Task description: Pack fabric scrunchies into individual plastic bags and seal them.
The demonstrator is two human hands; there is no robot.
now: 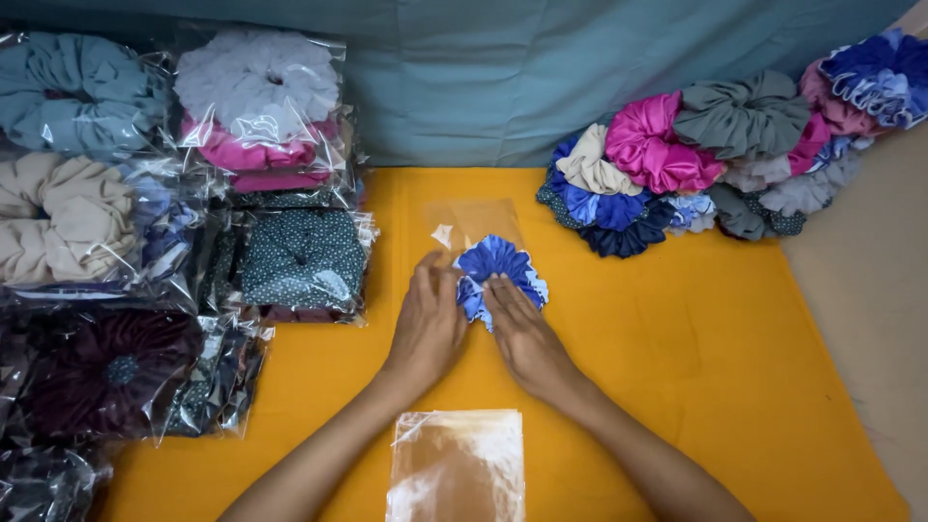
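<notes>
Blue scrunchie (pixel 498 274) at mid-tabletop, on the orange cloth (pixel 677 367), lying on the lower edge of a clear bag (pixel 476 224). Landmark for all below: that scrunchie.

Left hand (pixel 428 319) against its left edge, fingers flat and pressing the ruffled fabric; grip loose, not closed round anything, only touching. Right hand (pixel 525 333) on its lower right part, fingertips spread over the blue folds; same loose grip, flat contact, no pinch visible. Both wrists coming from the near side, the forearms forming a V.

Just beyond the scrunchie, the clear bag, flat, partly under it; whether the mouth is open, cannot tell. Nearer than the scrunchie, between the forearms, a stack of empty bags (pixel 457 466), shiny and crinkled, apart from both hands.

Left of the scrunchie, bagged scrunchies (pixel 193 222) in rows: teal, white over pink, beige, dotted dark green, maroon. Nearest of these, the dotted green pack (pixel 304 259), near the left hand but not touching.

Right of and beyond the scrunchie, a loose heap (pixel 715 159) of unbagged ones: navy, beige, magenta, grey, pale blue, well apart from the hands. Teal backdrop (pixel 503 77) behind everything.
</notes>
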